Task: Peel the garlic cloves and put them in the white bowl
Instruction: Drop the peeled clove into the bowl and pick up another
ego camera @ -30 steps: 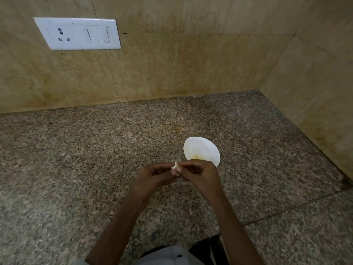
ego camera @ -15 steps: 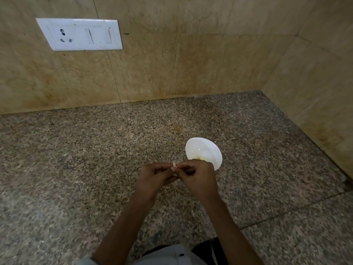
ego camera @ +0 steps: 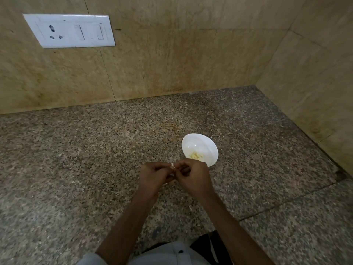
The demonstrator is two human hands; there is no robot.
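Observation:
Both hands meet above the granite counter, just in front of the white bowl (ego camera: 202,144). My left hand (ego camera: 153,175) and my right hand (ego camera: 193,176) pinch one small garlic clove (ego camera: 172,166) between their fingertips. Only a pale sliver of the clove shows between the fingers; the rest is hidden. The bowl stands on the counter right behind my right hand and holds several pale peeled cloves (ego camera: 195,155) at its bottom.
The speckled granite counter (ego camera: 76,159) runs to a beige tiled wall at the back and another on the right. A white switch and socket plate (ego camera: 69,31) is on the back wall, upper left. A seam crosses the counter at lower right.
The hands stay together on the clove, with small finger movements; less of the clove shows than a second ago. The bowl has not moved on the counter.

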